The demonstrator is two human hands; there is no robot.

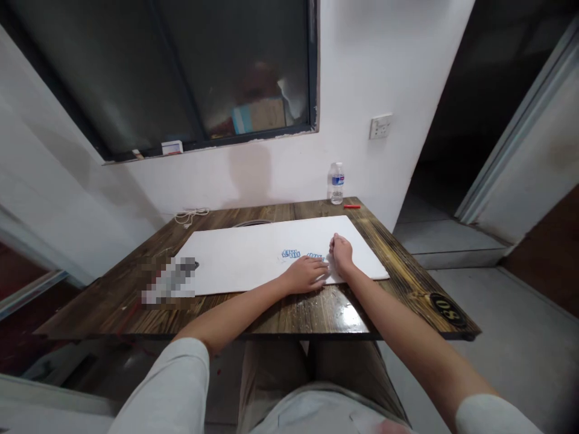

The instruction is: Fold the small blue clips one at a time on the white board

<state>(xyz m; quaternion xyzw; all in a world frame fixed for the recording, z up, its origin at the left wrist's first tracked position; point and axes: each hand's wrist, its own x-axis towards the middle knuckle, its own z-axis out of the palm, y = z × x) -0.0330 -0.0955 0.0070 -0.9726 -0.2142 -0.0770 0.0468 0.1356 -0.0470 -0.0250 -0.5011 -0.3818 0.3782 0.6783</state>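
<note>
A white board (239,259) lies flat on the wooden table, with small blue drawings (291,254) near its middle right. My left hand (306,274) rests palm down on the board's near edge, fingers stretched out, partly covering a second blue drawing (315,257). Just right of it, my right hand (341,253) is closed in a fist on its side against the board. Whatever its fingers hold, if anything, is hidden. The two hands are close together but apart.
A clear plastic bottle (337,184) and a red pen (351,207) are at the table's (289,313) back right. A white cable (190,216) lies at the back left. A blurred-out patch (172,281) covers something on the board's left end. Behind stand a wall and window.
</note>
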